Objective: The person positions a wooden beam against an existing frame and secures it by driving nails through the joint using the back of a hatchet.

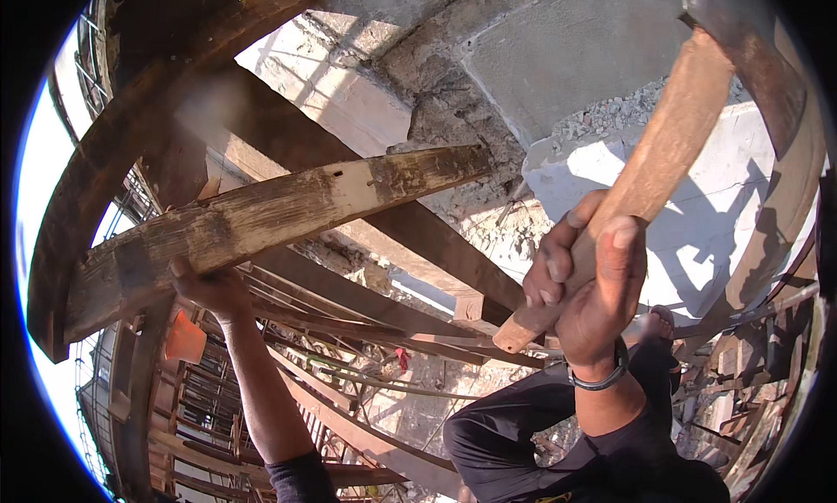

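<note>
My right hand (593, 285) is wrapped round the wooden handle (676, 124) of a hammer, raised at the right. Its dark metal head (754, 54) is at the upper right, partly cut off by the picture's rim. My left hand (209, 289) grips the lower edge of a worn wooden plank (270, 220), with the thumb on its near face and the other fingers hidden behind. The plank slants up to the right, and its left end meets a dark upright beam (65, 233).
Dark timber beams (445, 250) cross below the plank. A concrete slab (575, 58) and rubble (610, 111) lie beyond. An orange container (185, 337) hangs at lower left above stacked bars. My bent knee (488, 433) and bare foot (660, 320) show at lower right.
</note>
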### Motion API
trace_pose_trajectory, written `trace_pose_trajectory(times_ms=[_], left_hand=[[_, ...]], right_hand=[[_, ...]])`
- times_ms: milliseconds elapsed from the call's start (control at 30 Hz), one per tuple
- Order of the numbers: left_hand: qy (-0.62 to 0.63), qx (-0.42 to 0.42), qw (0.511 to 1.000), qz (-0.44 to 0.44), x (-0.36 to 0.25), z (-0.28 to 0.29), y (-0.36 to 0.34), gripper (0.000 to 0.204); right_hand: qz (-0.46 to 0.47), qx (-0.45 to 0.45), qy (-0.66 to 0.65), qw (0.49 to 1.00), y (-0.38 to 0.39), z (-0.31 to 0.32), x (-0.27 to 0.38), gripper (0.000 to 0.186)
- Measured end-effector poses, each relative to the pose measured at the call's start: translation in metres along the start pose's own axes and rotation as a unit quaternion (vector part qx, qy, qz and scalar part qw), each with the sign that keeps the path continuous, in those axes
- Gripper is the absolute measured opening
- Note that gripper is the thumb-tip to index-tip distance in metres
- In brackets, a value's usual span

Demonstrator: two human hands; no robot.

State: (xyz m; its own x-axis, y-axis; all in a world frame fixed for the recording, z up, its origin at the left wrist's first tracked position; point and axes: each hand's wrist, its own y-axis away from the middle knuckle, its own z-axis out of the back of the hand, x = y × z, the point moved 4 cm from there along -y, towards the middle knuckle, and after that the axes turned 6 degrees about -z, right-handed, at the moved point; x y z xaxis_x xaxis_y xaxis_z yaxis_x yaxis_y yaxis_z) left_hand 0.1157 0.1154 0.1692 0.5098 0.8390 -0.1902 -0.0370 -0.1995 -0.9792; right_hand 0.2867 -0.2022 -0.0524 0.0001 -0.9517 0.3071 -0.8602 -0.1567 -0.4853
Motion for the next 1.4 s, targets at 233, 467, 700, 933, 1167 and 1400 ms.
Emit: trace_pose_trajectory(times_ms=[233,467,700,933,1167,1400], left_hand=[[0.022,0.014,0.999,0.030,0.013,0.009,-0.011,0.059],[-0.015,0.015,0.999,0.035,0.001,0.015,-0.010,0.067],[-0.086,0.025,0.994,0.058,0.000,0.018,-0.010,0.062],[-0.061,0.028,0.996,0.064,-0.005,0.010,-0.006,0.065],[-0.276,0.111,0.955,-0.015,0.001,0.046,-0.008,0.074],[-0.292,0.109,0.948,0.067,0.019,0.061,-0.023,0.081]], right_hand=[[0.112,-0.097,-0.093,0.985,0.004,0.015,-0.039,0.043],[0.033,-0.114,-0.084,0.989,-0.015,0.011,0.011,0.040],[0.009,0.096,0.257,0.962,0.012,0.000,-0.103,0.028],[0.307,-0.114,-0.173,0.929,-0.007,0.023,-0.018,0.055],[-0.178,0.011,0.104,0.978,0.009,0.011,-0.076,0.051],[0.096,-0.091,0.013,0.991,0.022,0.005,-0.121,0.046]])
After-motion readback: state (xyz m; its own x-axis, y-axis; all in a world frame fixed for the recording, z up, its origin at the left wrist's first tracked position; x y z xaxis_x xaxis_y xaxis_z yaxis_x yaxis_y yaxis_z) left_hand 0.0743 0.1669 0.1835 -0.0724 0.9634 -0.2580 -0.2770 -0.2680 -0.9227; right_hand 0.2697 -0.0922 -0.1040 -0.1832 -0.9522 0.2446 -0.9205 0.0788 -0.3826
